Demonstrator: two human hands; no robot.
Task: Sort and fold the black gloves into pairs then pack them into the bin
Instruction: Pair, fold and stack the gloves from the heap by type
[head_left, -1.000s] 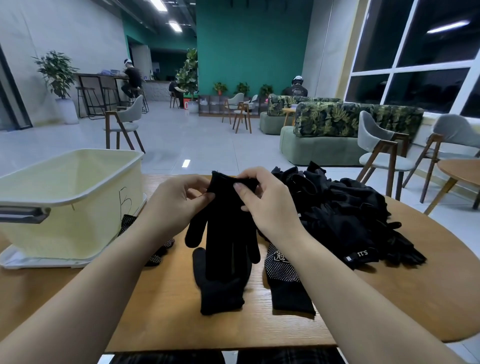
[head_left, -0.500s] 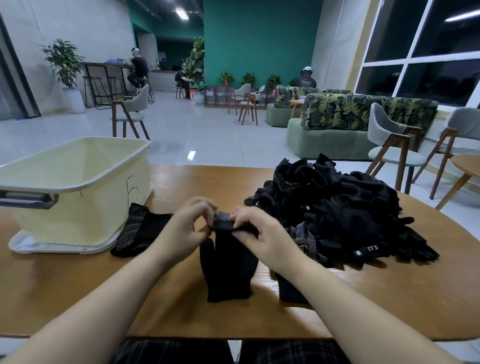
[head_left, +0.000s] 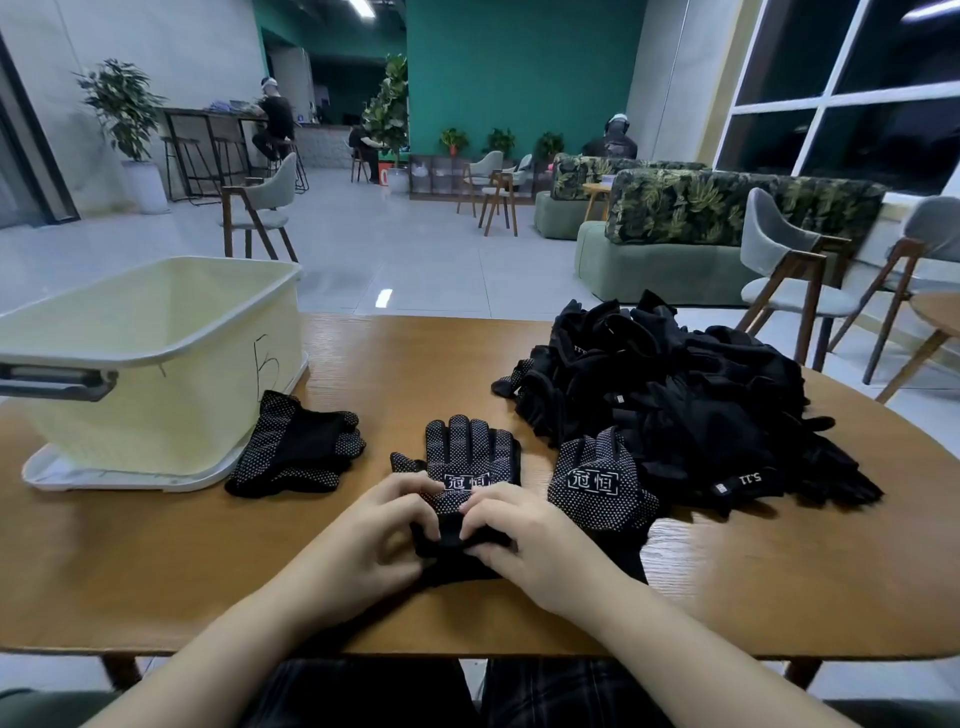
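Both hands are down on the bench working one dotted glove (head_left: 470, 462) that lies palm-up dead centre, fingers pointing away. The left hand (head_left: 387, 525) and right hand (head_left: 519, 530) are curled, fingertips pinching the cuff end, which looks bunched or partly rolled under them, so both are closed on that glove rather than flat. A second glove (head_left: 597, 480) with the same printed logo sits just beside it on the right, touching the big pile (head_left: 675, 395) of unsorted black ones. A folded pair (head_left: 298, 452) rests by the foot of the bin (head_left: 156, 374), not in it yet; can't see inside the bin from here. Handling-wise this looks like soft, floppy knit: light, no stiffness, so it'll slump wherever you don't support it. The rubbery-looking dots should give decent grip and probably cling to other gloves. I'd say the cuff is the spot to hold since it's the thickest, stretchiest bit, then lay the mate on top before folding. Main risk is snagging extras when pulling from that tangled pile.
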